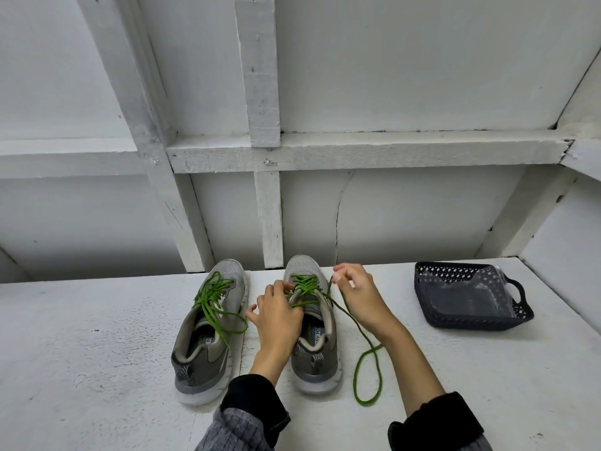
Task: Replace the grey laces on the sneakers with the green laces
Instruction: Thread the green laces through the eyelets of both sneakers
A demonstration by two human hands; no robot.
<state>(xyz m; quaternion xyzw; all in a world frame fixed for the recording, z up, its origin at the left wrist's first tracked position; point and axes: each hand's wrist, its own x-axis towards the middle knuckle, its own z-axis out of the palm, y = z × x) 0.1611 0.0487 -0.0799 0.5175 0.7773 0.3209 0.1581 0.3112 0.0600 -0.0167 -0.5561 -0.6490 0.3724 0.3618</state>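
Nearest me, a slack loop of green lace (367, 375) lay on the rough white worktop (97, 336), bare room to either side. My left hand (279, 315) pinched the lacing on the right sneaker (313, 323); my right hand (356, 296) pinched the lace's free strand. Both grey mesh sneakers, the left sneaker (208, 327) green-laced too, pointed toes-away toward the wall, a dark perforated basket (468, 297) well right.
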